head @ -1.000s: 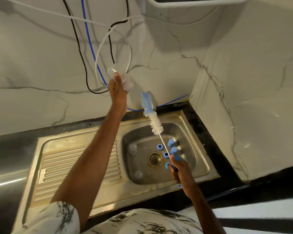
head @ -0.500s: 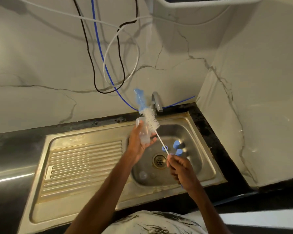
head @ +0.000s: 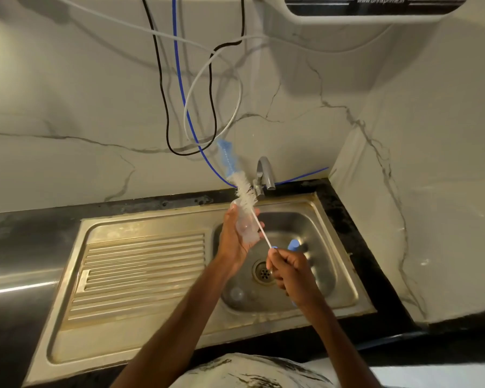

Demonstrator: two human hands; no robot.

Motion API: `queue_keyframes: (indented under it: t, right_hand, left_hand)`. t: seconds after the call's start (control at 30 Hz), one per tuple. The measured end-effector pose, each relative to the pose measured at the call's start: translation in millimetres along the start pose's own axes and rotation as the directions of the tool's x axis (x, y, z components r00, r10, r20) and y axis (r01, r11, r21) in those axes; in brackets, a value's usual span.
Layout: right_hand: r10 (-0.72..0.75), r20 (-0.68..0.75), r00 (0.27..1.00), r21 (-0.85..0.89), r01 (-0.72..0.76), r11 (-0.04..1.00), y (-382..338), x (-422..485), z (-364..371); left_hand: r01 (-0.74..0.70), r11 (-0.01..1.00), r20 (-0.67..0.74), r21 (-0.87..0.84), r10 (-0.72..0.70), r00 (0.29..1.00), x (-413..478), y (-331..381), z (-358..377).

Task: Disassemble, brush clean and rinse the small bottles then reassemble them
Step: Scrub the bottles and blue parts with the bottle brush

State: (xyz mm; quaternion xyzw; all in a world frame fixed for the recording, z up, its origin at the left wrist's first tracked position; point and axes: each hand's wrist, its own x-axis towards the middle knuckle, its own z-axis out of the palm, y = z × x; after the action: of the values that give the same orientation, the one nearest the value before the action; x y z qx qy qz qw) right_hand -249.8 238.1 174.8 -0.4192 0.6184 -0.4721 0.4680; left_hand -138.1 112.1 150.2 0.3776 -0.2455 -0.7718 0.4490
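My left hand (head: pixel 231 239) grips a small clear bottle (head: pixel 245 226) over the left side of the sink basin (head: pixel 324 231), its mouth pointing up and away. My right hand (head: pixel 290 271) grips the thin white stem of a bottle brush (head: pixel 245 196). The brush's white bristles sit just beside the bottle's mouth, outside it, and its blue sponge tip (head: pixel 228 158) points up at the wall. A blue cap (head: pixel 294 245) shows in the basin behind my right hand. Another clear bottle (head: pixel 236 294) lies on the basin floor at the front left.
A steel tap (head: pixel 265 173) stands at the back of the sink, right behind the brush. The ribbed draining board (head: pixel 140 273) lies to the left. Black, white and blue cables (head: pixel 179 107) hang down the marble wall. A marble side wall closes in on the right.
My left hand came down from the wall with the bottle to just above the basin. The brush has swung left, so its bristles now lie by the bottle's mouth.
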Motion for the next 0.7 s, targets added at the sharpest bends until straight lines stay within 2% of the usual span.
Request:
queue_keyframes:
  t: [0.1,0.27,0.43,0.57,0.7]
  right_hand:
    - [0.0,-0.011,1.0,0.036,0.0,0.999,-5,0,1]
    - [0.066,-0.024,0.998,0.043,-0.064,0.997,4,-17,-1]
    - [0.065,0.033,0.997,0.026,-0.066,0.997,2,-20,1]
    - [0.077,0.03,0.997,0.026,-0.078,0.997,-1,-15,1]
    - [0.109,-0.009,0.994,0.084,-0.108,0.991,-4,-7,0]
  left_hand:
    - [-0.015,0.999,0.025,-0.042,0.016,1.0,-3,9,3]
    - [-0.028,0.999,-0.046,-0.032,0.027,0.999,-3,17,-9]
    - [-0.034,0.999,-0.04,0.008,0.034,0.999,-1,17,-7]
    - [0.033,0.993,-0.054,-0.109,-0.039,0.998,2,15,-7]
    - [0.095,0.974,0.016,-0.204,-0.094,0.995,5,18,-9]
